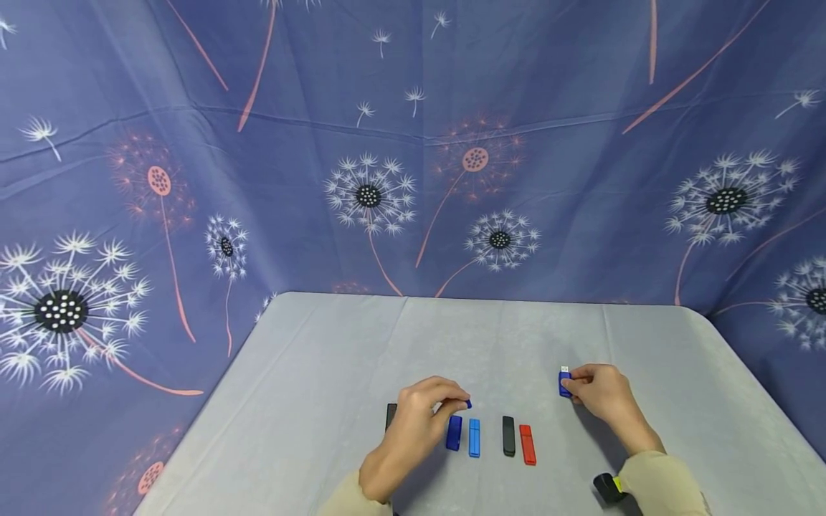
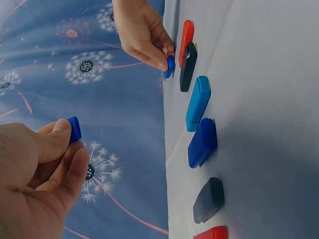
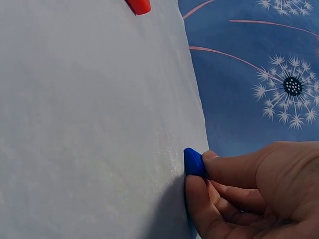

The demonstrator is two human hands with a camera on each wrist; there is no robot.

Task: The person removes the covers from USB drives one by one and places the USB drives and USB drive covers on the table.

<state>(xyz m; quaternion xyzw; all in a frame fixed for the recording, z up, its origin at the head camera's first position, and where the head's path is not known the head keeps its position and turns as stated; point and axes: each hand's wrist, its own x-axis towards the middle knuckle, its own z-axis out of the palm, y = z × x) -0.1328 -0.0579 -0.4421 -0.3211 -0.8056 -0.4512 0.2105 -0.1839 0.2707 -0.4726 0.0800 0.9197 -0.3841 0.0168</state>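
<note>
My right hand [image 1: 606,394] pinches a blue USB flash drive [image 1: 564,385] at the right of the table, its bare metal plug pointing away from me. In the right wrist view the thumb and fingertips cover most of the drive [image 3: 193,163]. My left hand [image 1: 416,423] holds a small blue cap [image 2: 75,129] between thumb and fingers, raised above the row of drives. Nearest below it lie a dark blue flash drive [image 1: 454,433] and a light blue one [image 1: 474,438].
Further right in the row lie a black flash drive [image 1: 508,436] and a red one [image 1: 527,445]. Left of them, another black drive [image 1: 391,413] is partly behind my left hand. A second red drive [image 2: 212,233] shows in the left wrist view. Patterned blue cloth [image 1: 413,143] hangs behind the table.
</note>
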